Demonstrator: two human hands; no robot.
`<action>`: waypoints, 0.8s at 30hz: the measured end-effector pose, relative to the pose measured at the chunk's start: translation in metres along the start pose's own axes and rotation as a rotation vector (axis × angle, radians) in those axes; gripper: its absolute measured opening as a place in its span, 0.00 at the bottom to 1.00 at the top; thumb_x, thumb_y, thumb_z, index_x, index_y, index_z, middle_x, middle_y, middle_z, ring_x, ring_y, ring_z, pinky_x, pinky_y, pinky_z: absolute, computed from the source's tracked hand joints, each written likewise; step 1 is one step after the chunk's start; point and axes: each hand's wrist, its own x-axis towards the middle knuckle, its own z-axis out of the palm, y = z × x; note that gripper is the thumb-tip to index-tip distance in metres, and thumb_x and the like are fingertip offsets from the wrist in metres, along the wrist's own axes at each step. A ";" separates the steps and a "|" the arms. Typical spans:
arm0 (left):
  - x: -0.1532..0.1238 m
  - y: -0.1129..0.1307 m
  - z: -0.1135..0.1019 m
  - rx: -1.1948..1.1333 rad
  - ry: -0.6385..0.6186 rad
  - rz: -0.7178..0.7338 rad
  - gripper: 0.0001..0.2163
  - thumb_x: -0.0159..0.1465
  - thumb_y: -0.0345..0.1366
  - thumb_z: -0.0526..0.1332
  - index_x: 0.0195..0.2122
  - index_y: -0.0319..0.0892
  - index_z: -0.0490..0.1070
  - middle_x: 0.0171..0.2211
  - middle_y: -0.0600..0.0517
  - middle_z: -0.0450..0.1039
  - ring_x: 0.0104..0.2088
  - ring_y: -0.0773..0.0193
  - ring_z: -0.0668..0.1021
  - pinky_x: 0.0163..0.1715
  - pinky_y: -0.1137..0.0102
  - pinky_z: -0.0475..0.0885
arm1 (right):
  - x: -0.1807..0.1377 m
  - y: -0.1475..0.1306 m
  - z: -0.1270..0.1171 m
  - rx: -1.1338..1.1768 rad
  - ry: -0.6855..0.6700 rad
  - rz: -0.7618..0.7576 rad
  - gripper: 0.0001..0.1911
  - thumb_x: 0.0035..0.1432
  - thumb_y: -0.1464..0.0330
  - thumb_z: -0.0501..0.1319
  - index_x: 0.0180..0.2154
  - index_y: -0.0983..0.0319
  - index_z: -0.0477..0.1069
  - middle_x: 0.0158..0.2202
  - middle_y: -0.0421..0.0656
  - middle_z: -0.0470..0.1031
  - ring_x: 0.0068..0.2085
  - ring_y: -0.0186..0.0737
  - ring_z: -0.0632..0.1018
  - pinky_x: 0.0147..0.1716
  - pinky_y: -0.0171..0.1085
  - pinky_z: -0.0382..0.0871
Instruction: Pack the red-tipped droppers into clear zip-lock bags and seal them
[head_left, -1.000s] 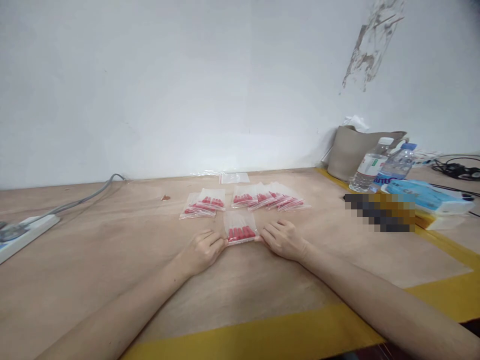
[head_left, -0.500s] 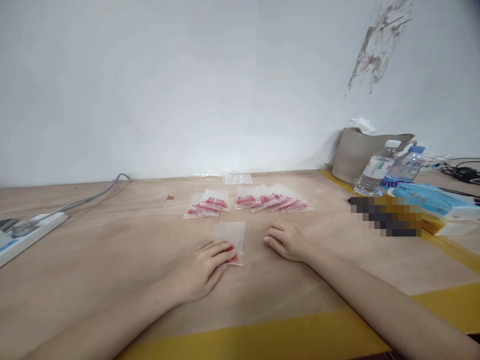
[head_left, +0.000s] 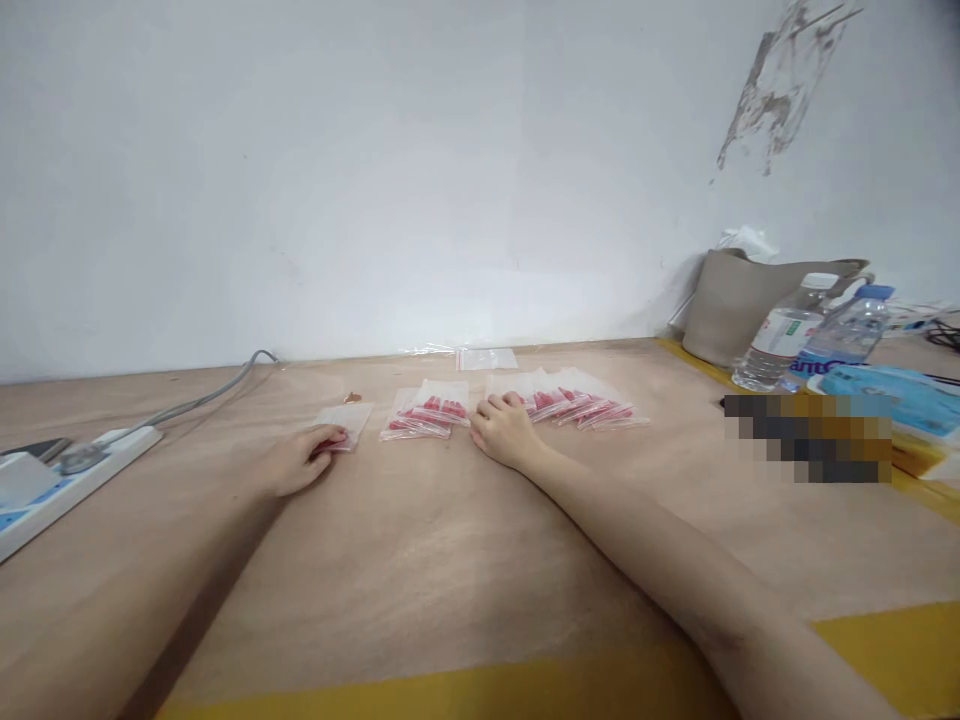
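My left hand (head_left: 298,462) is at the left, thumb and fingers closed on the near edge of a small clear zip bag (head_left: 358,418) with something red inside. That bag lies low over the tabletop. Further right, my right hand (head_left: 504,430) rests with curled fingers over the leftmost bag of the right-hand row, covering most of it. The other overlapping zip bags in that row (head_left: 585,402), each with red pieces, fan out to the right. Between my hands sits a smaller stack of similar bags (head_left: 426,412).
An empty-looking zip bag (head_left: 487,358) lies by the wall. At the left are a power strip (head_left: 90,478) and grey cable (head_left: 217,398). To the right stand a grey-brown bin (head_left: 724,305), two water bottles (head_left: 784,335) and a blue packet (head_left: 892,395). Yellow tape (head_left: 450,690) borders the table's front.
My left hand has carried its bag from the front middle to the far left, beside the small stack. My right hand has reached forward and left onto the right-hand row.
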 end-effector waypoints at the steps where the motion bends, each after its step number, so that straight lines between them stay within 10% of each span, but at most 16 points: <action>1: 0.008 0.001 0.002 0.011 0.010 -0.014 0.15 0.53 0.38 0.49 0.38 0.41 0.69 0.44 0.48 0.71 0.44 0.56 0.73 0.45 0.64 0.67 | 0.008 -0.003 0.006 -0.020 -0.001 -0.004 0.09 0.56 0.70 0.52 0.35 0.65 0.69 0.35 0.49 0.71 0.39 0.43 0.66 0.37 0.43 0.51; 7: 0.031 0.069 0.017 0.025 0.374 0.059 0.19 0.59 0.40 0.51 0.50 0.39 0.63 0.52 0.46 0.64 0.55 0.54 0.62 0.54 0.59 0.57 | 0.018 -0.004 0.021 -0.044 0.006 -0.093 0.12 0.57 0.75 0.51 0.27 0.65 0.71 0.29 0.46 0.72 0.36 0.41 0.65 0.37 0.43 0.51; 12: 0.046 0.135 0.032 -0.011 0.343 0.269 0.22 0.59 0.41 0.55 0.54 0.41 0.59 0.52 0.46 0.62 0.54 0.55 0.63 0.55 0.59 0.58 | -0.010 0.007 0.002 -0.016 0.133 -0.238 0.12 0.58 0.75 0.50 0.28 0.64 0.70 0.27 0.43 0.71 0.34 0.37 0.65 0.39 0.41 0.52; 24: 0.035 0.185 0.049 -0.010 0.457 0.784 0.08 0.62 0.32 0.55 0.41 0.38 0.68 0.40 0.46 0.72 0.37 0.64 0.76 0.36 0.71 0.73 | -0.096 0.023 -0.056 0.070 0.168 -0.233 0.10 0.57 0.71 0.52 0.25 0.63 0.68 0.22 0.41 0.67 0.30 0.34 0.64 0.36 0.38 0.56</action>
